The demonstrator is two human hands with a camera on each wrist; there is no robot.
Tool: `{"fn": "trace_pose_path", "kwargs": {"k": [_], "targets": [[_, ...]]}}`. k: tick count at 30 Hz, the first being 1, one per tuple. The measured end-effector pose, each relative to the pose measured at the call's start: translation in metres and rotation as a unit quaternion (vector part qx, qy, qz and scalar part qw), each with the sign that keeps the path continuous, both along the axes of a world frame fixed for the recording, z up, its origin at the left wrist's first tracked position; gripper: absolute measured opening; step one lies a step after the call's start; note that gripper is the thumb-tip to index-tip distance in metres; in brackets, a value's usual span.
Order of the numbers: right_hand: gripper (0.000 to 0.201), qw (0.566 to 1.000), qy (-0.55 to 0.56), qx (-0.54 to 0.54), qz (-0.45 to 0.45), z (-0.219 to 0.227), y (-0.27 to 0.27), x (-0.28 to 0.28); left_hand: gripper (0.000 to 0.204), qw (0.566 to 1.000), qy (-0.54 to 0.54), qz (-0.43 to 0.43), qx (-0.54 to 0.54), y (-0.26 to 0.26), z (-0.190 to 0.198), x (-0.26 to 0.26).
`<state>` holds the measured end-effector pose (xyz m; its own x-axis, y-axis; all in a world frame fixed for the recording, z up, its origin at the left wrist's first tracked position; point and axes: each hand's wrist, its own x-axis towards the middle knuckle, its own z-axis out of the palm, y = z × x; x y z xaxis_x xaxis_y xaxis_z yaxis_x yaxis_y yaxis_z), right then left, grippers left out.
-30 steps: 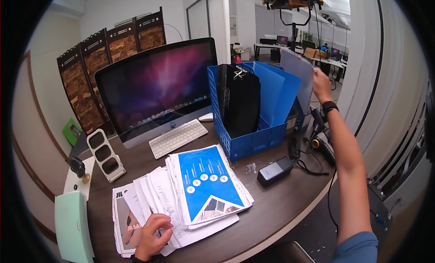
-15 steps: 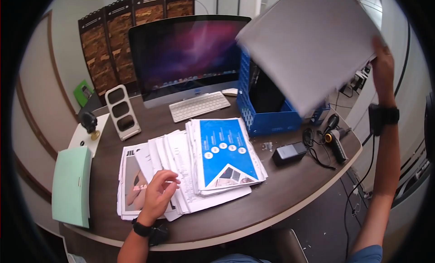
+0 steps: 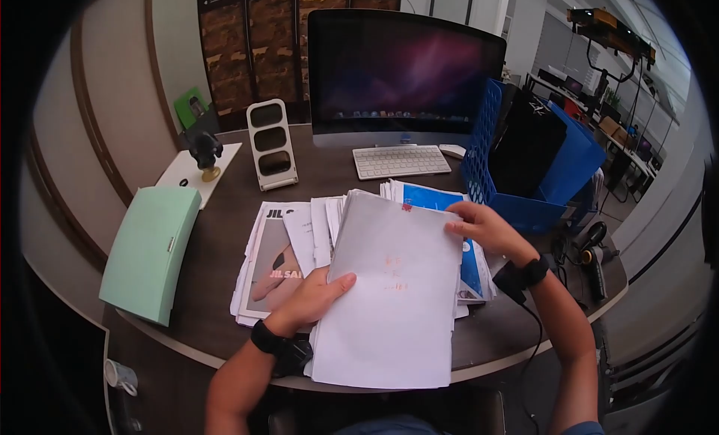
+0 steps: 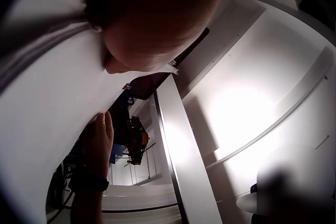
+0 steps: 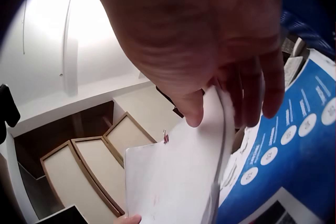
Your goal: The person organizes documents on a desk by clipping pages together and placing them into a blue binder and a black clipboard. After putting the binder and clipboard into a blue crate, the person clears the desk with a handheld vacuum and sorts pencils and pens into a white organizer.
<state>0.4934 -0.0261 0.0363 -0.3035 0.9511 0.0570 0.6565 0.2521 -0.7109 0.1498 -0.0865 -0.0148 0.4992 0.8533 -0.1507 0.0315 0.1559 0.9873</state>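
Note:
A thick stack of white paper (image 3: 389,322), with faint red writing and a small red clip (image 3: 407,206) at its top edge, is held tilted over the desk's front edge. My left hand (image 3: 311,300) grips its left side, thumb lying on the front sheet. At the upper right edge my right hand (image 3: 490,233) holds it; in the right wrist view the thumb is on the front and the fingers go behind. Beneath lie piled papers with a blue printed sheet (image 3: 473,274) and a magazine (image 3: 271,266), partly covered by the stack.
A blue file rack (image 3: 524,210) with folders stands at the right, beside the monitor (image 3: 404,75) and keyboard (image 3: 401,162). A mint green box (image 3: 150,255) sits at the left, near a white three-slot holder (image 3: 273,146). Cables and a handheld tool (image 3: 595,266) lie far right.
My right hand has brought the paper stack from beside the file rack to in front of my body. The left hand, earlier over the piled papers, now grips the stack's left side.

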Motion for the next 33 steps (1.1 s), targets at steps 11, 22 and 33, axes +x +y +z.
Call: {"fn": "trace_pose_path", "kwargs": {"k": [11,22,33], "targets": [[0.026,0.994,0.038,-0.059,0.089,0.014,0.001,-0.035,0.039,0.994,0.036,-0.097,0.019,0.0,-0.011,0.003],[0.023,0.975,-0.001,0.004,-0.223,-0.025,-0.006,0.146,0.04,1.0,-0.014,-0.008,-0.016,-0.002,0.001,0.006],[0.032,0.963,0.237,-0.122,-0.03,-0.016,-0.056,-0.022,0.05,0.984,-0.13,0.122,-0.005,0.009,-0.005,0.004]]}}
